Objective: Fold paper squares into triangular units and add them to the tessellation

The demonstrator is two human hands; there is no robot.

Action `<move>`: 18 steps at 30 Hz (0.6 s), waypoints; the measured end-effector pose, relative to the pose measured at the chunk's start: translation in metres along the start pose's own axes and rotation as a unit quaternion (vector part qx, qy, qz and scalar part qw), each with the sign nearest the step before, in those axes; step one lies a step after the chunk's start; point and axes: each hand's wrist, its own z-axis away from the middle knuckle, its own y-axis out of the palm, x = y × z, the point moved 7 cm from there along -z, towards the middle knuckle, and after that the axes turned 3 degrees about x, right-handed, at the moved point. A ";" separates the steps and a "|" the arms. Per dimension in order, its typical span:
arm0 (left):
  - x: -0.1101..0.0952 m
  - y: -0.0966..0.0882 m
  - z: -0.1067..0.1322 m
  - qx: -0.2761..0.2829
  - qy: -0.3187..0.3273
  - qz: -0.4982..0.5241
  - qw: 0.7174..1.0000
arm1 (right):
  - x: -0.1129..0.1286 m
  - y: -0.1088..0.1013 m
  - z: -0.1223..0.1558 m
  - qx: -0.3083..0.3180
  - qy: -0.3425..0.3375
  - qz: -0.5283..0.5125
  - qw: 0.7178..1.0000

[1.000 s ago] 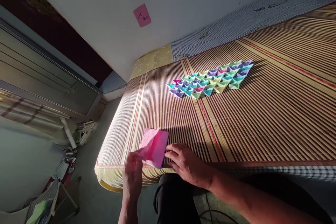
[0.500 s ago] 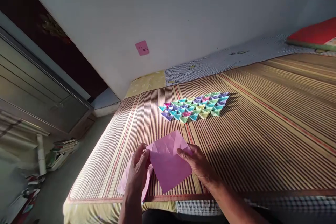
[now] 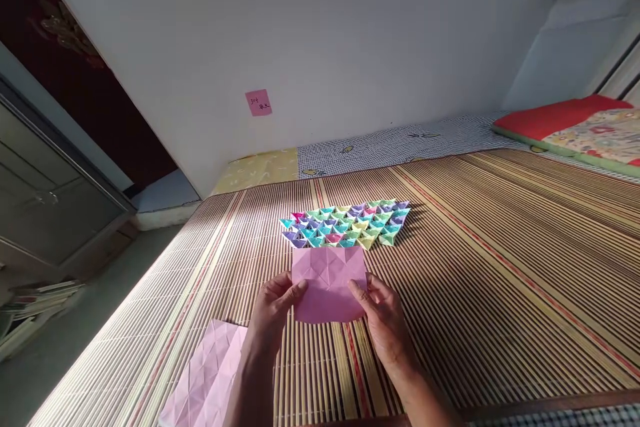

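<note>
A creased sheet of pink paper (image 3: pixel 327 290) is held up between my two hands, its top edge level and fold lines showing on its upper half. My left hand (image 3: pixel 277 300) pinches its left edge, thumb in front. On the right edge, my right hand (image 3: pixel 383 307) grips it the same way. Beside my left forearm lies more creased pink paper (image 3: pixel 205 373), partly covered by that arm. Just beyond the held sheet, several rows of small folded paper boats (image 3: pixel 350 223) in blue, green, purple, yellow and pink stand on the bamboo mat (image 3: pixel 460 267).
A pink note (image 3: pixel 258 103) with handwriting is stuck on the white wall (image 3: pixel 350 33). Folded red and floral bedding (image 3: pixel 575 123) lies at the back right. The bed's left side drops to the floor, where stacked books (image 3: pixel 40 300) stand near a cabinet (image 3: pixel 45 193).
The pink sheet has turned from a diamond tilt to level, with both hands now at its side edges. My view has shifted, showing more of the bedding and the pink paper at left.
</note>
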 end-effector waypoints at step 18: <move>-0.040 -0.050 0.037 -0.119 0.066 -0.118 0.984 | 0.063 0.036 0.001 0.075 -0.109 0.173 0.976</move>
